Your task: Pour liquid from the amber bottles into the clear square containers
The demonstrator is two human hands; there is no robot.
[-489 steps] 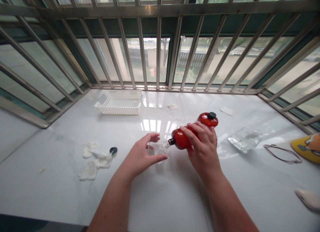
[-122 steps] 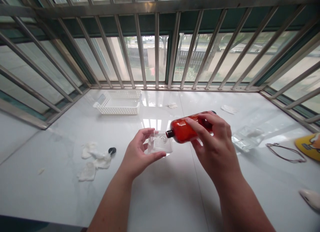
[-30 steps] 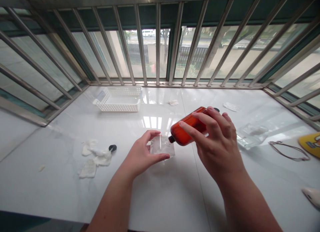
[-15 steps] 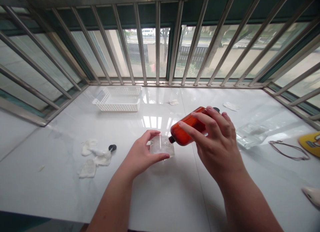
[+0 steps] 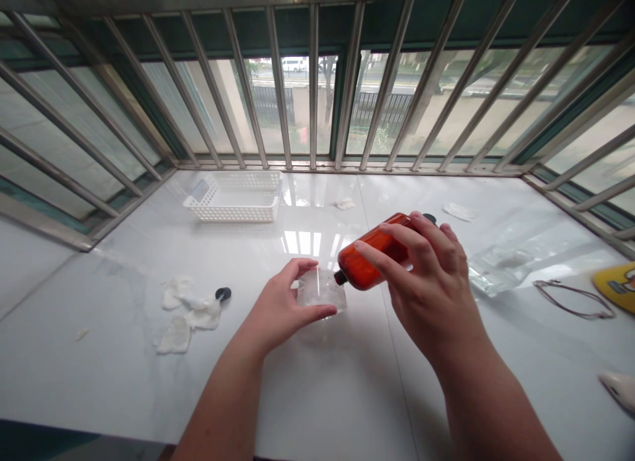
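Near the middle of the white table, my left hand point(image 5: 282, 305) is closed around a clear container point(image 5: 322, 292), thumb on the near side and fingers on the far side. My right hand point(image 5: 431, 269) grips an amber bottle point(image 5: 370, 259) from above. The bottle is tilted, its dark neck point(image 5: 340, 277) pointing down and left at the container's right edge. Whether liquid is flowing is too small to tell. Left of my left hand lie crumpled white pieces point(image 5: 191, 312) with a black cap point(image 5: 223, 293) beside them.
A white perforated basket point(image 5: 235, 213) stands at the back left. To the right are a clear glass container point(image 5: 499, 266), a thin cord loop point(image 5: 573, 299) and a yellow object point(image 5: 615, 286). White scraps point(image 5: 459, 211) lie toward the back. Metal bars point(image 5: 313, 84) border the table point(image 5: 322, 395).
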